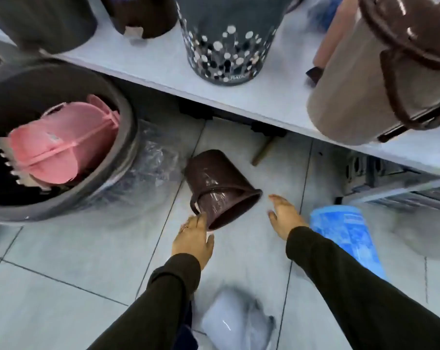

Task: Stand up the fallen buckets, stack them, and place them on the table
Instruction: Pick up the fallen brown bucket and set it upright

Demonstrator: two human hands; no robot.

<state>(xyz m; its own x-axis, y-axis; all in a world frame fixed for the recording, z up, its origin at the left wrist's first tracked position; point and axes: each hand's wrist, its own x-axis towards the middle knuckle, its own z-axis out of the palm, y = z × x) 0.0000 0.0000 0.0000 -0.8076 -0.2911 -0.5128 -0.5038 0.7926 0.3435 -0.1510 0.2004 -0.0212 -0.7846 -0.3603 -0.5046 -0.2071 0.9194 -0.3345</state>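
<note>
Floor tiles carry the tipped brown bucket; my left hand touches its rim, right hand spread open alongside, to right it.

Housewares shop, plastic-wrapped bins along a display shelf, tiled floor

Person, two arms: long dark sleeves, plain, close-fitting, unmarked, each ending in a snug cuff at the wrist. Hands bare. Left hand: one thin ring on a finger. Right hand: no jewellery visible.
</note>
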